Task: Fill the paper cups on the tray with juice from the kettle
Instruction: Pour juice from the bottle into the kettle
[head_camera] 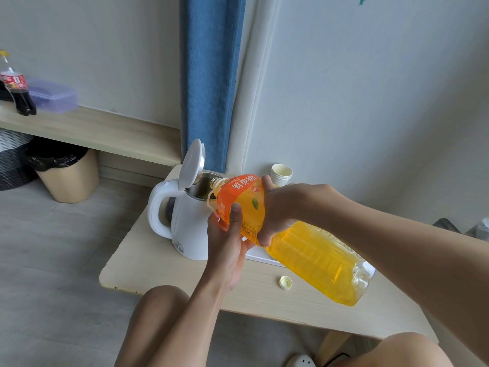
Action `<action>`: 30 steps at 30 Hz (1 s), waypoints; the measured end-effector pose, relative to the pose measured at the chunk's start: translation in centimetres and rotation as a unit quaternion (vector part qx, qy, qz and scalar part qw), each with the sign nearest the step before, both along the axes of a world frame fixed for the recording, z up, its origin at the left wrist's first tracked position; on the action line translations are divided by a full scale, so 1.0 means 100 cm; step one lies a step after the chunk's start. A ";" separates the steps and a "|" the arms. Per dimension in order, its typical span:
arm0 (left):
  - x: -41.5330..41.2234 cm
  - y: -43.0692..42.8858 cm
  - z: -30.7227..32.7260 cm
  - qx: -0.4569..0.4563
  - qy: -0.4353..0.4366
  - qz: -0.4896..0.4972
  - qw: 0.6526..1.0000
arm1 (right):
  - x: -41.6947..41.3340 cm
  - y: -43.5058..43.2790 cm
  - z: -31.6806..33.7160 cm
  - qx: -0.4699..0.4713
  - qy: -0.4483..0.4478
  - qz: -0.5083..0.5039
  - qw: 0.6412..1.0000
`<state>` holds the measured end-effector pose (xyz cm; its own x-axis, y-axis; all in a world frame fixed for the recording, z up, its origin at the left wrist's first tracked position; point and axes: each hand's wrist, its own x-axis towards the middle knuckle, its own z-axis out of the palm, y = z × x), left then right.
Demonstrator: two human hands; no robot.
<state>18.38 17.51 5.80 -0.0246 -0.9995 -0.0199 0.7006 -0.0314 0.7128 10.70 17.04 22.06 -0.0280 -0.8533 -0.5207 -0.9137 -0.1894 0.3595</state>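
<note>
Leaning mouth-first over the open white kettle (190,226), the juice bottle (312,258) is clamped by both hands: the left hand (229,239) curls under its orange label (238,197) reading "鲜果橙", and the right hand (280,207) wraps over the top. Stacked paper cups (281,174) stand just beyond the right hand. A yellow cap (285,282) lies on the desk (164,260) under the right forearm.

Pale walls (370,88) all round, soft even light. Blue curtain (209,75) hanging in the corner. Light wood shelf (105,133) on the left, cola bottle (18,88) and clear plastic box (53,95) on top; underneath, a bag-lined bin (68,178) beside a woven basket (13,160) on the grey floor (53,247). Low pale-wood table (148,263) up front.
</note>
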 end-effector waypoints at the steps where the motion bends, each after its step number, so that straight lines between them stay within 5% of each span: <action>1: 0.000 0.000 0.000 0.001 0.001 0.001 1.000 | 0.000 -0.001 0.000 0.000 0.002 0.000 1.000; 30: -0.001 0.002 0.004 0.009 0.013 0.007 1.000 | 0.000 0.003 0.004 -0.004 0.003 0.013 1.000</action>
<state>18.25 17.70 6.17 -0.0106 -0.9993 -0.0369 0.7198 -0.0332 0.6934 10.70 17.37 22.50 -0.0078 -0.8582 -0.5133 -0.9065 -0.2106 0.3660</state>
